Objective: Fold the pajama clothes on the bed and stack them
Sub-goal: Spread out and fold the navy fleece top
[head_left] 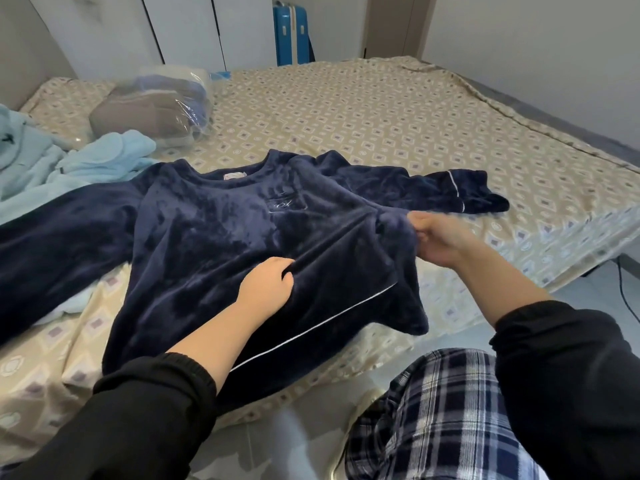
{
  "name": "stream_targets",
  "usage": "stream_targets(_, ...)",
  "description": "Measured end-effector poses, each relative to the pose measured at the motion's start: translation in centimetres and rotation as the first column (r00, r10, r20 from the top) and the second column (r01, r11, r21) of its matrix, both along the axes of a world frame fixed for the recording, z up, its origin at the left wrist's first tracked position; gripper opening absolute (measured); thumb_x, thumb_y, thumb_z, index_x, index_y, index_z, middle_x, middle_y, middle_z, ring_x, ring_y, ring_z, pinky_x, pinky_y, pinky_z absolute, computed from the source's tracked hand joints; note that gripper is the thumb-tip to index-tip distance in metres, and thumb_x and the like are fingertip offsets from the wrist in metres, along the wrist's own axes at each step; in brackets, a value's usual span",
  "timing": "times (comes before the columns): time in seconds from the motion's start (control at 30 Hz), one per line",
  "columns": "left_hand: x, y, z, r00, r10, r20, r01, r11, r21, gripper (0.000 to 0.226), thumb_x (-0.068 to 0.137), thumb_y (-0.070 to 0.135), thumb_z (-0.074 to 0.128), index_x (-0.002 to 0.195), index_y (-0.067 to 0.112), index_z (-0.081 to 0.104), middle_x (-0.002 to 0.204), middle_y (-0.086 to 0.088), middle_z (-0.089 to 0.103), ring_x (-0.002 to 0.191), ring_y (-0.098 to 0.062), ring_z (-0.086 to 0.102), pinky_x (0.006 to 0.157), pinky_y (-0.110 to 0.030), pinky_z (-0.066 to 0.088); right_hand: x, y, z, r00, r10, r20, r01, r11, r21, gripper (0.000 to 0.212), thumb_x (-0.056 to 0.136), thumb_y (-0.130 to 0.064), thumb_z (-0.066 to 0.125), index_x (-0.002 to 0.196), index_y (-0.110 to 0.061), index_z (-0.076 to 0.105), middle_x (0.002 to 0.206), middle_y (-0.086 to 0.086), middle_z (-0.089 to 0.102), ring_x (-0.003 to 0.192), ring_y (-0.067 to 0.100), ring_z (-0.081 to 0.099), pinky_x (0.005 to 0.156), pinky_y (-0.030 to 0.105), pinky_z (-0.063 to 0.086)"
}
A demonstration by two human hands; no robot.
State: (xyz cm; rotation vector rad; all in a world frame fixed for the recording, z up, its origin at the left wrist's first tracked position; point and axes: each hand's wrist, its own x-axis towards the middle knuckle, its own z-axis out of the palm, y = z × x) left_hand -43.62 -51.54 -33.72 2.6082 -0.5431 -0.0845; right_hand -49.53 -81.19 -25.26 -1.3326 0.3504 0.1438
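**Navy fleece top spread out on the bed, both hands on it**

The navy pajama top is lying front-up across the middle of the frame, on the near side of the bed. Its neck points toward the far side and its hem hangs a bit over the near edge. It's plush, velvety fleece with thin white piping along the hem and on the cuff of the sleeve stretched out to the right. There's also a small embroidered chest pocket.

The left hand has its fingers curled into a fold of fabric low on the front. The right hand pinches the top's right side just below the sleeve and lifts it slightly off the sheet. More navy fleece runs off the left edge of the frame. I can't tell if it's the other sleeve or a separate piece.

What's around it:
- A heap of light blue fleece clothes sits at the left and touches the navy shoulder area.
- Behind that is a clear, crinkly plastic bag with folded brown and blue fabric inside.
- The bed sheet is beige with a repeating diamond print, and it's fairly wrinkled near the bottom left.
- A bright blue hard-shell suitcase stands at the top centre, next to white wardrobe doors.
- A dark cable runs on the floor at the right edge.

At the bottom of the frame you can see black sleeves and plaid trousers.
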Motion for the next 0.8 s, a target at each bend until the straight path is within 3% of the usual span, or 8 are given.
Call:
stream_targets(0.07, 0.0, 0.4, 0.0, 0.984, 0.030, 0.177, -0.043, 0.996, 0.073, 0.035, 0.096, 0.021, 0.044, 0.126, 0.021, 0.062, 0.127, 0.000, 0.060, 0.116, -0.023, 0.046, 0.091, -0.038, 0.043, 0.0, -1.4, -0.2, 0.982, -0.086, -0.167, 0.084, 0.996, -0.021, 0.024, 0.089, -0.001, 0.048, 0.104, -0.002, 0.066, 0.091, 0.014, 0.069, 0.076, 0.023, 0.063, 0.066, 0.035, 0.054)
stream_targets(0.17, 0.2, 1.4, -0.8, 0.976, 0.043, 0.211, -0.100, 0.958, 0.267, 0.043, 0.099, 0.034, 0.040, 0.140, 0.025, 0.048, 0.149, -0.003, 0.040, 0.136, -0.025, 0.029, 0.107, -0.043, 0.028, -0.1, -3.0, -1.3, 0.896, -0.325, -0.304, 0.129, 0.843, -0.522, 0.046, 0.098, -0.023, 0.053, 0.136, 0.000, 0.045, 0.124, 0.022, 0.059, 0.091, 0.030, 0.059, 0.063, 0.035, 0.051)
stream_targets(0.3, 0.8, 2.6, -2.4, 0.993, 0.087, 0.086, -0.112, 0.926, 0.361, 0.057, 0.100, 0.049, 0.027, 0.153, 0.032, 0.016, 0.162, 0.001, 0.009, 0.149, -0.023, 0.001, 0.117, -0.053, 0.007, -0.6, -3.2, -0.9, 0.906, 0.117, -0.407, -0.242, 0.932, -0.270, 0.060, 0.081, -0.054, 0.066, 0.121, -0.009, 0.062, 0.126, 0.016, 0.062, 0.105, 0.028, 0.066, 0.085, 0.040, 0.055)
stream_targets(0.4, 0.9, 2.8, -2.3, 0.994, 0.074, 0.082, -0.098, 0.928, 0.359, 0.058, 0.099, 0.051, 0.026, 0.153, 0.033, 0.014, 0.162, 0.002, 0.007, 0.149, -0.022, -0.001, 0.117, -0.054, 0.006, -1.4, -3.6, -0.6, 0.902, 0.383, -0.196, -0.405, 0.910, -0.084, 0.056, 0.081, -0.020, 0.074, 0.130, -0.001, 0.054, 0.131, 0.021, 0.057, 0.118, 0.037, 0.058, 0.091, 0.043, 0.052)
stream_targets(0.5, 0.9, 2.9, -2.1, 0.995, 0.068, 0.070, -0.089, 0.931, 0.353, 0.059, 0.099, 0.050, 0.028, 0.154, 0.032, 0.014, 0.162, 0.002, 0.007, 0.149, -0.022, 0.000, 0.116, -0.055, 0.006, -0.9, -3.4, -1.7, 0.942, 0.186, -0.278, -0.240, 0.955, -0.175, 0.030, 0.083, 0.013, 0.047, 0.110, 0.006, 0.058, 0.112, 0.025, 0.063, 0.101, 0.040, 0.062, 0.093, 0.048, 0.049)
stream_targets(0.57, 0.7, 3.2, -2.0, 0.996, 0.046, 0.074, -0.070, 0.932, 0.356, 0.059, 0.099, 0.050, 0.029, 0.154, 0.032, 0.014, 0.162, 0.001, 0.006, 0.149, -0.022, 0.000, 0.117, -0.054, 0.006, -0.2, -3.1, -2.8, 0.907, -0.170, -0.385, -0.199, 0.633, -0.748, 0.012, 0.084, 0.009, 0.044, 0.084, 0.004, 0.054, 0.103, 0.024, 0.061, 0.087, 0.036, 0.059, 0.082, 0.037, 0.048)
stream_targets(0.63, 0.7, 3.4, -2.1, 0.997, 0.024, 0.072, -0.048, 0.932, 0.359, 0.060, 0.100, 0.049, 0.029, 0.154, 0.031, 0.012, 0.163, 0.000, 0.005, 0.149, -0.021, -0.001, 0.117, -0.054, 0.006, 0.7, -2.0, -3.5, 0.932, -0.267, -0.243, -0.168, 0.277, -0.946, 0.016, 0.089, 0.000, 0.043, 0.098, 0.005, 0.055, 0.112, 0.023, 0.060, 0.096, 0.037, 0.058, 0.077, 0.033, 0.041)
stream_targets(0.8, 0.5, 3.6, -2.1, 0.998, 0.000, 0.070, -0.026, 0.931, 0.363, 0.058, 0.099, 0.047, 0.030, 0.153, 0.035, 0.013, 0.163, -0.001, 0.004, 0.149, -0.020, 0.000, 0.117, -0.053, 0.006, 3.7, 2.1, -3.4, 0.984, -0.150, -0.100, -0.051, 0.302, -0.952, 0.032, 0.102, -0.011, 0.032, 0.125, 0.000, 0.051, 0.125, 0.021, 0.055, 0.115, 0.034, 0.054, 0.094, 0.039, 0.044)
